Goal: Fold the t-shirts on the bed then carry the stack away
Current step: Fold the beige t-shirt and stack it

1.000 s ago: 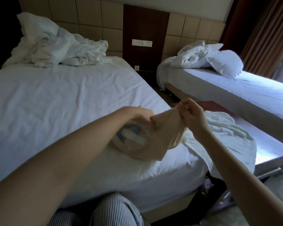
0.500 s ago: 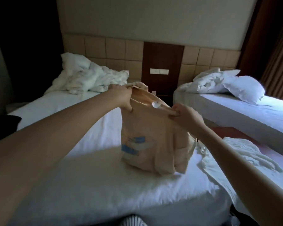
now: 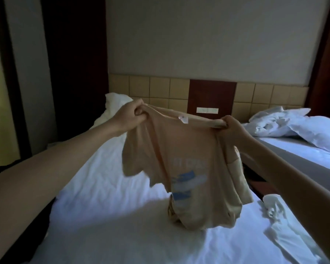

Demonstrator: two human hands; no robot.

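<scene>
A beige t-shirt (image 3: 181, 149) with a blue print hangs in front of me above the bed (image 3: 107, 216). My left hand (image 3: 131, 117) grips its left shoulder and my right hand (image 3: 231, 127) grips its right shoulder, stretching the neckline between them. A white tag shows at the collar. The shirt's hem bunches on the white sheet. A white garment (image 3: 286, 231) lies crumpled at the bed's right edge.
A rumpled white duvet (image 3: 112, 103) lies at the head of this bed. A second bed (image 3: 312, 155) with a pillow and bunched bedding stands to the right across a narrow gap. A tiled headboard and dark wood panel (image 3: 211, 98) are behind.
Both hands have lifted the beige t-shirt up off the bed and pulled apart, so it now hangs spread out by its shoulders. The view has tilted upward.
</scene>
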